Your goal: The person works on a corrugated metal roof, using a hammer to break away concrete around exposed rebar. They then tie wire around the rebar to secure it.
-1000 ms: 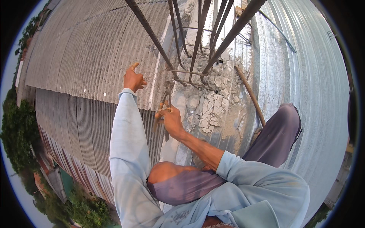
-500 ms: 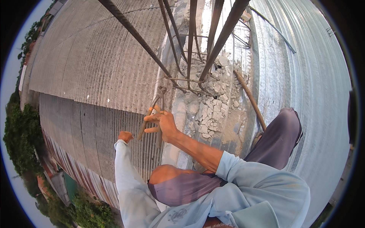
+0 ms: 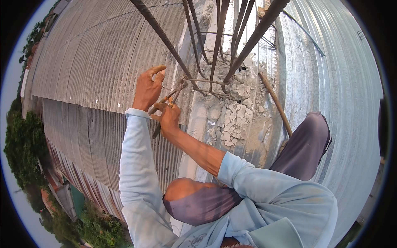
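My left hand (image 3: 148, 87) is raised left of the rebar column, index finger extended and other fingers bent near a thin wire; what it pinches is unclear. Just below it, my right hand (image 3: 167, 118) grips long-handled metal pliers (image 3: 178, 90), their jaws at the lower part of the rusty vertical bars (image 3: 220, 41), beside a horizontal tie (image 3: 204, 82). Broken concrete (image 3: 231, 126) surrounds the foot of these bars. My bent knees, in dark trousers with one bare kneecap, lie below and right of my hands.
Grey corrugated roofing (image 3: 91, 58) slopes away at the left, with trees (image 3: 20, 149) beyond its edge. Ribbed metal sheeting (image 3: 347, 103) spans the right. A long wooden stick (image 3: 275, 99) lies beside the rubble, and a thin bar (image 3: 304, 31) lies farther up.
My left hand dropped low half a second ago and is now raised beside the pliers, its fingers more bent than earlier. My right hand and the pliers have shifted slightly upward and left.
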{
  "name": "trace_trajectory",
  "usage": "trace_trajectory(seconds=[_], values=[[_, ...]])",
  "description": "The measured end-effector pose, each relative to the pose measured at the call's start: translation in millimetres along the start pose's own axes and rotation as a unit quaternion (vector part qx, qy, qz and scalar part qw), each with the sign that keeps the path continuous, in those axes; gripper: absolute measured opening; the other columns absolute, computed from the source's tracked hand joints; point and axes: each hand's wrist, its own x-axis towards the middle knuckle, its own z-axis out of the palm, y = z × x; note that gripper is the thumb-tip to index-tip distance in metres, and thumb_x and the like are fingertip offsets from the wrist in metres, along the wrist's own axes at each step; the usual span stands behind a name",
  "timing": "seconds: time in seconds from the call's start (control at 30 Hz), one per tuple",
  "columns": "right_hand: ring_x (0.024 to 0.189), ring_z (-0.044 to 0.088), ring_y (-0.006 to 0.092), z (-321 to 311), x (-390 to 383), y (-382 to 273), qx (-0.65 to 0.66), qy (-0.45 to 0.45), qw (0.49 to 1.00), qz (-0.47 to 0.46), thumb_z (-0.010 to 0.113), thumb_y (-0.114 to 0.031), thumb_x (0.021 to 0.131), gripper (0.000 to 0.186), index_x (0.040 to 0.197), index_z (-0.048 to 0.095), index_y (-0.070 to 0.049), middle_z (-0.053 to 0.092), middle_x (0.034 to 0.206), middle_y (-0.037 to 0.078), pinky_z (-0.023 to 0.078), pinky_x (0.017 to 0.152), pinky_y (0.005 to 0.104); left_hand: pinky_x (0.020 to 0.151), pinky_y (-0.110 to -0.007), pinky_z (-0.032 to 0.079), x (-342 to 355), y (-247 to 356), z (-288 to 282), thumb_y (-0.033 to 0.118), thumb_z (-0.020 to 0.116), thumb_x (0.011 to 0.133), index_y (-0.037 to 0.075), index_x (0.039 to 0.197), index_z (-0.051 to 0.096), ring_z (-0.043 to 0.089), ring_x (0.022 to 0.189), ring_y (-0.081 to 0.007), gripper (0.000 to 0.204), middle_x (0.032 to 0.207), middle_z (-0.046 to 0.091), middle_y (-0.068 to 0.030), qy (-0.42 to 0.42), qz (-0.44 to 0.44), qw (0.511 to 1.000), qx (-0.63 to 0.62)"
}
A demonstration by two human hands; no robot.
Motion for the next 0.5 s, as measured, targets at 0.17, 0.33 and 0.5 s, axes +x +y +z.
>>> trace_trajectory(seconds=[0.17, 0.33, 0.5], values=[[0.1, 0.067, 0.0238, -19, 20, 8, -0.108, -0.007, 0.993, -0.04, 0.058, -0.01, 0.096, 0.025, 0.116, 0.054, 0.004, 0.066, 0.105, 0.015, 0.062, 0.076, 0.0416, 0.099, -0.039, 0.053, 9, 23, 29, 0.021, 0.068, 0.096, 0.003, 0.13, 0.066, 0.066, 0.118, -0.0272, 0.038, 0.12, 0.071, -0.0166, 0.012, -0.009, 0.981, -0.191], [0.082, 0.066, 0.0163, -36, 16, 14, -0.149, -0.008, 0.986, -0.072, 0.062, -0.016, 0.093, 0.026, 0.112, 0.06, 0.002, 0.068, 0.093, 0.01, 0.052, 0.065, 0.0288, 0.101, -0.042, 0.053, 40, 83, 7, 0.035, 0.079, 0.089, 0.001, 0.142, 0.054, 0.062, 0.123, -0.0299, 0.067, 0.129, 0.065, -0.0199, 0.074, 0.13, 0.926, -0.346], [0.076, 0.061, 0.0128, -40, 23, 9, -0.176, -0.003, 0.98, -0.091, 0.06, -0.013, 0.093, 0.024, 0.112, 0.058, 0.002, 0.064, 0.087, 0.007, 0.05, 0.063, 0.0285, 0.073, -0.031, 0.052, 62, 177, 17, 0.042, 0.066, 0.099, 0.006, 0.112, 0.066, 0.06, 0.083, -0.0168, 0.038, 0.096, 0.066, -0.0082, 0.221, 0.079, 0.899, -0.369]])
